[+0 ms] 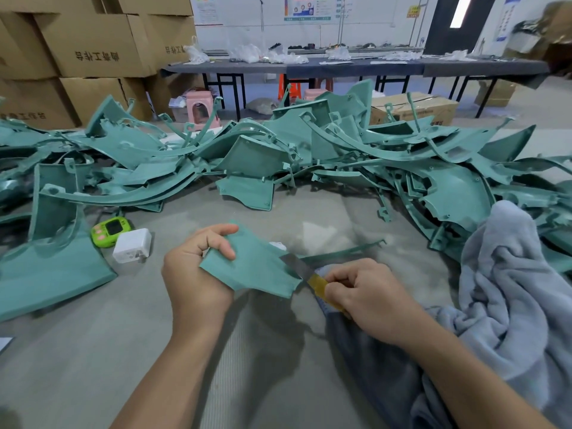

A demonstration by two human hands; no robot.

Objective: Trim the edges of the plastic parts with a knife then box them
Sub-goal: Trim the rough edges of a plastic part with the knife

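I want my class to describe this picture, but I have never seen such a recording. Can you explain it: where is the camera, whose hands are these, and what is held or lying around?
There is no machine here. A person works with bare hands, and one camera worn on the head looks forward and down, so you see the arms from the person's own side. The left hand grips a teal plastic part. The right hand holds a knife with a yellow handle, its blade against the part's right edge. Behind lies a big pile of similar teal parts on the grey surface. To the left are a small green gadget and a white charger; to the right is a grey blanket. Cardboard boxes are stacked at the far left.
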